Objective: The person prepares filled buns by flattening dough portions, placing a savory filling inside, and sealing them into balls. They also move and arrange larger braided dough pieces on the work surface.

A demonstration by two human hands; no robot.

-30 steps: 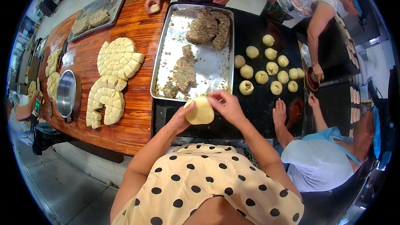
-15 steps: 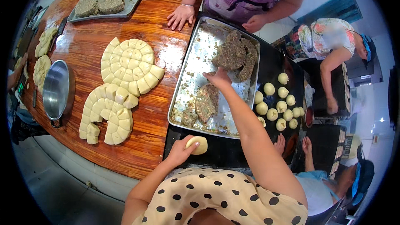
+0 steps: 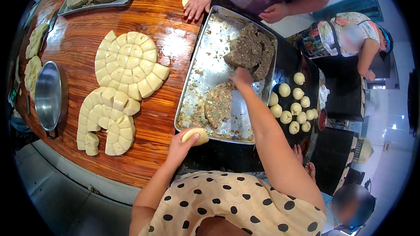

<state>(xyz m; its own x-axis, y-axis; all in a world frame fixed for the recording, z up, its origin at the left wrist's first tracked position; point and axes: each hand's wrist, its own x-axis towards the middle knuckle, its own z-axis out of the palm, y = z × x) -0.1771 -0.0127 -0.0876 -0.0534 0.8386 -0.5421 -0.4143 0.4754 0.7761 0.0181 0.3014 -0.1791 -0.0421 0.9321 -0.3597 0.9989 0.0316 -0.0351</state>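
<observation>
My left hand (image 3: 181, 146) grips a flat round of pale dough (image 3: 197, 136), now tilted, beside the near left corner of a metal tray (image 3: 192, 76). Inside the tray my right hand (image 3: 242, 78) is curled at the near edge of a dark mound of minced filling (image 3: 245, 50). Its fingertips are hidden against the filling. A lighter, greenish heap of filling (image 3: 218, 104) lies nearer to me in the same tray.
Cut dough pieces (image 3: 127, 63) lie in clusters on the wooden table (image 3: 162, 148), left of the tray. Further left stands a metal bowl (image 3: 48, 96). Round buns (image 3: 284, 90) sit on the black surface at right. A co-worker's hand (image 3: 197, 6) rests beyond the tray; others work at right.
My right hand has moved rightward to the dark mound, and its spread fingers have curled in. My left hand has raised and tilted the dough. A dough round now shows beside the co-worker's hand.
</observation>
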